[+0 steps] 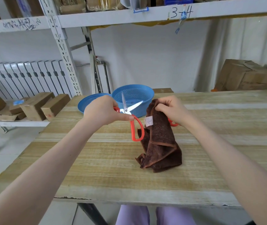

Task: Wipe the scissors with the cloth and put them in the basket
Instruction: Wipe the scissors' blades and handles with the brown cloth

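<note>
My left hand grips the stiff scissors by the red handle, clear of the splayed blades. My right hand bunches the limp cloth.

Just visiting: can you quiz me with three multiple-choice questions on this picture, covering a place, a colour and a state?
1. Where is the blue basket? A on the table, behind the scissors; B on the floor; C on the shelf.
2. What colour is the cloth? A white; B brown; C green.
3. How are the scissors' blades? A closed; B spread apart; C wrapped in cloth.
Answers: A, it stands on the table; B, the cloth the right hand grips is brown; B, the left hand holds them with blades in a V.
</note>
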`<state>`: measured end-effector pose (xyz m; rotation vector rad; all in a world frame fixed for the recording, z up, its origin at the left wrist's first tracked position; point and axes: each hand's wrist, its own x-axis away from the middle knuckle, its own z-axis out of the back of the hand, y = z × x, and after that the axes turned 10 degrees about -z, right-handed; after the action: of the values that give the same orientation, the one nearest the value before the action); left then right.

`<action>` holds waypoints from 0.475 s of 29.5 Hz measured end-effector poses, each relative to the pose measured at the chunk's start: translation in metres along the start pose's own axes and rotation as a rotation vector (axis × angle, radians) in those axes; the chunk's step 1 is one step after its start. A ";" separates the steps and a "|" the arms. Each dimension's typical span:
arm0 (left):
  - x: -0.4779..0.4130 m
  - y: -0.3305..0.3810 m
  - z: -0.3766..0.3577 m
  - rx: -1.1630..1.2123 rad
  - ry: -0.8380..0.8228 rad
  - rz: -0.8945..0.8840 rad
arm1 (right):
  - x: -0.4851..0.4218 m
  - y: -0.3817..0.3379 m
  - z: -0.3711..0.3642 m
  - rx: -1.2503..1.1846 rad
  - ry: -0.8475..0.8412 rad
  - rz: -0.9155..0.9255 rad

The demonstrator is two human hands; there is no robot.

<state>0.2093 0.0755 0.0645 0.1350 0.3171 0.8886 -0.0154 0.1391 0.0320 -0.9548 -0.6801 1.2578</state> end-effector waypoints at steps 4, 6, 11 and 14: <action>-0.001 -0.002 -0.005 0.067 0.122 0.100 | 0.002 -0.002 -0.012 0.471 0.192 0.095; -0.002 0.001 -0.006 0.076 0.145 0.128 | 0.005 -0.005 -0.020 0.654 0.292 0.134; -0.005 0.005 -0.009 0.085 0.161 0.156 | 0.009 -0.010 -0.028 0.646 0.428 0.109; -0.008 0.008 -0.015 0.110 0.203 0.184 | 0.019 -0.012 -0.040 0.465 0.547 0.249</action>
<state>0.1940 0.0741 0.0543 0.1787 0.5498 1.0703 0.0284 0.1481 0.0220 -0.9451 0.1611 1.2178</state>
